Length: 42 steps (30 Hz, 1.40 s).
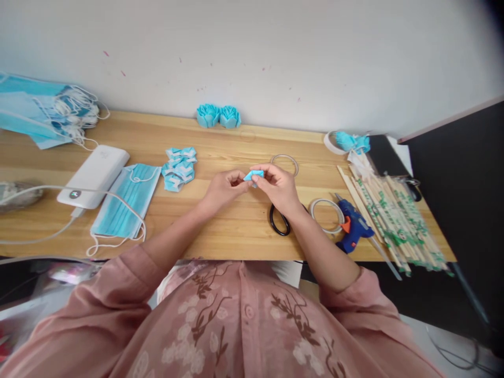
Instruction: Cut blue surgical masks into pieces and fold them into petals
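A small folded piece of light-blue mask fabric (254,174) is pinched between both hands above the middle of the table. My left hand (226,188) grips its left end with thumb and fingers. My right hand (277,186) holds its right end, the thumb pressed on the near side. To the left lies a cluster of similar folded blue and white pieces (179,168). Behind my right hand lies a pale ring (295,163), and a black ring (279,231) is partly hidden by my right forearm.
Two blue fabric flowers (218,116) stand by the wall. On the left are a stack of masks (35,107), a white power bank (94,176) with a cable and a single mask (128,199). On the right lie a blue glue gun (356,226), tape roll (327,215) and wrapped chopsticks (401,220).
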### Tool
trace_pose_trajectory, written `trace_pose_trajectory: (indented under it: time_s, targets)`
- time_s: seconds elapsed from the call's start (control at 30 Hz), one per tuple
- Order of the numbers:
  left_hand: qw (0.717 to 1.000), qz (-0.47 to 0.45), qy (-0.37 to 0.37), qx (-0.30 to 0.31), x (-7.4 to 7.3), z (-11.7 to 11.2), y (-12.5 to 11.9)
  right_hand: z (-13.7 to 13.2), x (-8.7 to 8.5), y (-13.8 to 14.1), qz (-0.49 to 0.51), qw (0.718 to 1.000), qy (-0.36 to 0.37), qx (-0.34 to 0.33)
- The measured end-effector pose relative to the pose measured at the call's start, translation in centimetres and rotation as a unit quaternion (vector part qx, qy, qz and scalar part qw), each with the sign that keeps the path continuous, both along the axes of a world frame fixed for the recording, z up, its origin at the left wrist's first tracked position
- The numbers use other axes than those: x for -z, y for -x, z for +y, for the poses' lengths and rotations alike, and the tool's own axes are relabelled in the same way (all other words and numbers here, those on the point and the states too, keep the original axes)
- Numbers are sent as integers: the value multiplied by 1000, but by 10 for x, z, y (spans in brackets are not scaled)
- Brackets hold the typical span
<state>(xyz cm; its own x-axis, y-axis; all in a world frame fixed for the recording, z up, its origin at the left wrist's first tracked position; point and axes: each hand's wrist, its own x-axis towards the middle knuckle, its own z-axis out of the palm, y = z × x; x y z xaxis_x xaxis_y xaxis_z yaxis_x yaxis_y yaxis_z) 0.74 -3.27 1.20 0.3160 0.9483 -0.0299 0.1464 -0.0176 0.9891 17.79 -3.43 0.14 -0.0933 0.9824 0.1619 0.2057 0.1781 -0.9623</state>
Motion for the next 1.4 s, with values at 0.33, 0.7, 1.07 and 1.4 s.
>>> trace_pose_trajectory:
  time_s: [0.33, 0.7, 1.07, 1.4]
  targets:
    - [999, -31, 41, -7, 1, 3, 3, 0, 0, -5, 44, 999, 0, -21]
    - [999, -15, 15, 34, 2, 2, 2, 2, 4, -5, 11, 999, 9, -39]
    - [999, -24, 34, 14, 1, 5, 3, 14, -11, -33, 29, 991, -46, 125]
    - [999, -38, 24, -31, 8, 11, 7, -18, -42, -63, -260, 956, -97, 89]
